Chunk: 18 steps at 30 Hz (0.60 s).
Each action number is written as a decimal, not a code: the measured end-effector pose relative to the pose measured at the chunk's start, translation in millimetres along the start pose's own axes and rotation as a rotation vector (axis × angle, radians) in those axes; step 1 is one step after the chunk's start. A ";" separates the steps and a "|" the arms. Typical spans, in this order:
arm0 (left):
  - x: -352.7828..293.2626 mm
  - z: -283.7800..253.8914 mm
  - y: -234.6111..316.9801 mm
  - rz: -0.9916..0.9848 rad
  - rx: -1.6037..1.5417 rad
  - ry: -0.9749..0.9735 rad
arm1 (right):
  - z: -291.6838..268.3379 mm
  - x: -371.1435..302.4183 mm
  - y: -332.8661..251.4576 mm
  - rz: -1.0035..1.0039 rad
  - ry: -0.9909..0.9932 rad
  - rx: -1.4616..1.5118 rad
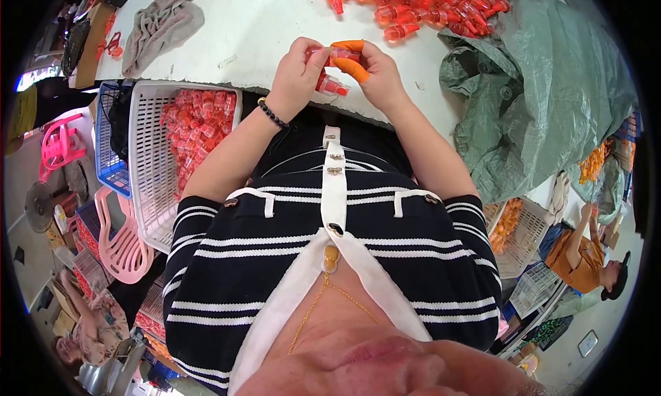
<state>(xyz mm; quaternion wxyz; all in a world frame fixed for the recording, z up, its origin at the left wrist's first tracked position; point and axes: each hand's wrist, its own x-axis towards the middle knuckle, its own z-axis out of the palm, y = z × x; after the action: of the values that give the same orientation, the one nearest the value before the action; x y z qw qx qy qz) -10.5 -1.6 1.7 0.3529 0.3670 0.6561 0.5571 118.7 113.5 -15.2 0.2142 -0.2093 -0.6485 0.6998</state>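
Over the near edge of the white table (255, 38), my two hands meet. My right hand (381, 78) wears orange finger covers on the thumb and forefinger, which pinch a small clear-and-red plastic bottle (343, 54). My left hand (295, 78) has its fingers closed around the other end of that bottle. A second small red bottle (333, 87) pokes out below the left fingers, seemingly tucked in that palm. Farther back on the table lies a heap of similar red bottles (427, 10).
A white basket (148, 169) full of red pieces stands at my left, beside a blue crate (110, 148). A grey cloth (162, 27) lies at the table's left. On the right, a large green plastic sack (551, 86) drapes over the table. Other people sit farther off on both sides.
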 end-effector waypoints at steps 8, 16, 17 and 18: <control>-31.8 -101.2 15.1 -0.274 0.020 -0.077 | -35.4 3.6 -17.8 -0.129 0.129 -0.521; -56.7 -166.2 22.1 0.110 1.192 0.005 | -115.4 21.9 13.2 -0.318 0.356 -1.396; -43.3 -155.3 19.4 0.172 1.016 -0.009 | -110.7 22.9 13.4 -0.361 0.360 -1.416; -26.8 -142.8 15.7 0.235 0.839 -0.026 | -106.4 22.5 12.7 -0.401 0.367 -1.438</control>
<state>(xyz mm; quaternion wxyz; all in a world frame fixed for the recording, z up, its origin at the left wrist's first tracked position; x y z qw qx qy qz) -120.7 -90.7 37.3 0.1155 0.5578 0.7750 0.2739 160.7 212.5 -35.8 0.2526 -0.2882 -0.9236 0.0077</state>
